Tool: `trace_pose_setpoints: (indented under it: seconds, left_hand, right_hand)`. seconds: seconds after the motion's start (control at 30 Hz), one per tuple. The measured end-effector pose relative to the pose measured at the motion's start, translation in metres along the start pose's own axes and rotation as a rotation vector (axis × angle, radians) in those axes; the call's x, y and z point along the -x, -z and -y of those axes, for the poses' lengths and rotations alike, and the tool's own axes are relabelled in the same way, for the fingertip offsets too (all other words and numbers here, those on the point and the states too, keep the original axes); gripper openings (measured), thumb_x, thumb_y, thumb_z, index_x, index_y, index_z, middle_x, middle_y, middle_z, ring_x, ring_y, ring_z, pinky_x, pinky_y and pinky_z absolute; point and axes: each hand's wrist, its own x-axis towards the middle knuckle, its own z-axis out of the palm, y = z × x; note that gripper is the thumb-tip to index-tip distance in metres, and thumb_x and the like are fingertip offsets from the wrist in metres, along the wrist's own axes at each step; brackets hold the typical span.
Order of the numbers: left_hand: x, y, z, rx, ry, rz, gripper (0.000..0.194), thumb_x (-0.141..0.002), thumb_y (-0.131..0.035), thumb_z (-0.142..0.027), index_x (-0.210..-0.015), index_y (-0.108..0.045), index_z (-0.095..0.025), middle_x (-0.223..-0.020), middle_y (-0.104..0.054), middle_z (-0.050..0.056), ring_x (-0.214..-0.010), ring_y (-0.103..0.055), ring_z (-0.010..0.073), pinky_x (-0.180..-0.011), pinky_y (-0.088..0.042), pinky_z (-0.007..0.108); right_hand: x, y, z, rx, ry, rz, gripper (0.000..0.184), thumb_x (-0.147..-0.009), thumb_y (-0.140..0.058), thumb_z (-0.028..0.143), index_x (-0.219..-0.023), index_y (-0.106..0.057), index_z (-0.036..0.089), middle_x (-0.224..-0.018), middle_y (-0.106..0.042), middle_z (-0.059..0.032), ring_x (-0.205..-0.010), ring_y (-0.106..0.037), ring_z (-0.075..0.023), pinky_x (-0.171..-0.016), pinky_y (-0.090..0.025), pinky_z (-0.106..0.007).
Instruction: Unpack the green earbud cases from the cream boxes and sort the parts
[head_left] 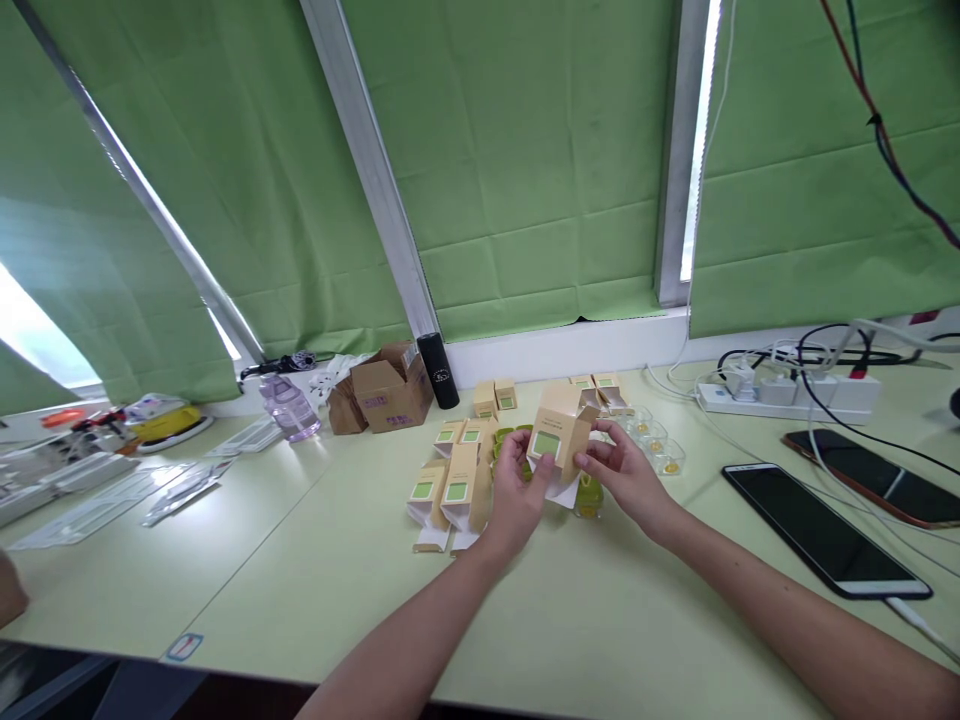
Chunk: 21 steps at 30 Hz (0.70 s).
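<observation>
A small tan paper box (559,415) with a green square on its front is held up between both hands, its white flap hanging down. My left hand (517,482) grips its left side, thumb across the front. At its right side, my right hand (621,470) pinches the edge near an open flap. Several similar boxes (459,485) stand to the left with lower flaps open. Behind and below my hands, green pieces (589,497) are partly hidden. Clear plastic cups with yellow centres (660,448) sit just beyond my right hand.
Further back are more small boxes (495,397), an open cardboard carton (394,390), a black cylinder (438,371) and a clear bottle (290,408). On the right lie two phones, the nearer phone (821,525) plugged in, and a cable-crowded power strip (787,397). Another person's hand (10,590) shows at far left.
</observation>
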Motion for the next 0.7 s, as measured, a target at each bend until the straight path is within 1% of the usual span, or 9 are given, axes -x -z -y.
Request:
trace_pose_setpoints:
  seconds: [0.1,0.23,0.4,0.53,0.6,0.7]
  left_hand:
    - [-0.0012,-0.0008,-0.0018,0.092,0.055,-0.012,0.044,-0.087,-0.075,-0.050,-0.113,-0.056,-0.020,-0.115,-0.067,0.011,-0.109,-0.065,0.0241,-0.094,-0.053,0.037]
    - [-0.0032,-0.0004,-0.0053,0.190,0.123,-0.007,0.044,-0.083,-0.079,-0.048,-0.110,-0.058,-0.020,-0.114,-0.071,0.010,-0.107,-0.067,0.0238,-0.093,-0.054,0.036]
    - [-0.0050,0.0027,-0.0045,0.272,0.167,-0.009,0.041,-0.081,-0.082,-0.043,-0.108,-0.063,-0.019,-0.113,-0.073,0.009,-0.104,-0.069,0.0230,-0.093,-0.053,0.036]
    - [-0.0054,0.0042,-0.0029,0.315,0.195,0.014,0.043,-0.078,-0.085,-0.041,-0.108,-0.064,-0.018,-0.112,-0.075,0.010,-0.102,-0.072,0.0253,-0.091,-0.054,0.040]
    - [-0.0062,0.0048,-0.0019,0.354,0.214,0.031,0.045,-0.076,-0.087,-0.040,-0.107,-0.064,-0.018,-0.109,-0.076,0.010,-0.099,-0.073,0.0259,-0.089,-0.056,0.040]
    - [-0.0078,0.0057,-0.0008,0.403,0.248,0.030,0.046,-0.072,-0.090,-0.037,-0.105,-0.064,-0.017,-0.101,-0.078,0.009,-0.092,-0.075,0.0246,-0.083,-0.057,0.037]
  right_hand:
    - [-0.0001,0.0012,0.0003,-0.026,-0.015,0.011,0.062,-0.073,-0.085,0.057,-0.117,-0.050,0.031,-0.102,-0.081,-0.0032,-0.093,-0.077,-0.0265,-0.083,-0.060,-0.040]
    - [-0.0011,0.0028,-0.0001,-0.035,-0.028,-0.003,0.058,-0.072,-0.086,0.057,-0.112,-0.057,0.029,-0.099,-0.081,-0.0046,-0.091,-0.077,-0.0281,-0.081,-0.061,-0.041]
    - [-0.0037,0.0076,-0.0054,0.006,-0.011,-0.022,0.051,-0.072,-0.086,0.058,-0.106,-0.066,0.025,-0.095,-0.081,-0.0068,-0.091,-0.077,-0.0289,-0.079,-0.061,-0.041]
    - [-0.0045,0.0097,-0.0060,0.030,0.015,-0.053,0.049,-0.069,-0.089,0.055,-0.101,-0.071,0.023,-0.091,-0.081,-0.0068,-0.085,-0.076,-0.0274,-0.076,-0.060,-0.040]
    - [-0.0040,0.0089,-0.0043,0.034,0.032,-0.071,0.047,-0.068,-0.090,0.054,-0.098,-0.072,0.023,-0.092,-0.080,-0.0068,-0.083,-0.075,-0.0266,-0.075,-0.060,-0.039]
    - [-0.0031,0.0070,-0.0017,0.024,0.037,-0.073,0.045,-0.068,-0.089,0.054,-0.096,-0.072,0.023,-0.093,-0.080,-0.0071,-0.084,-0.075,-0.0267,-0.075,-0.060,-0.039]
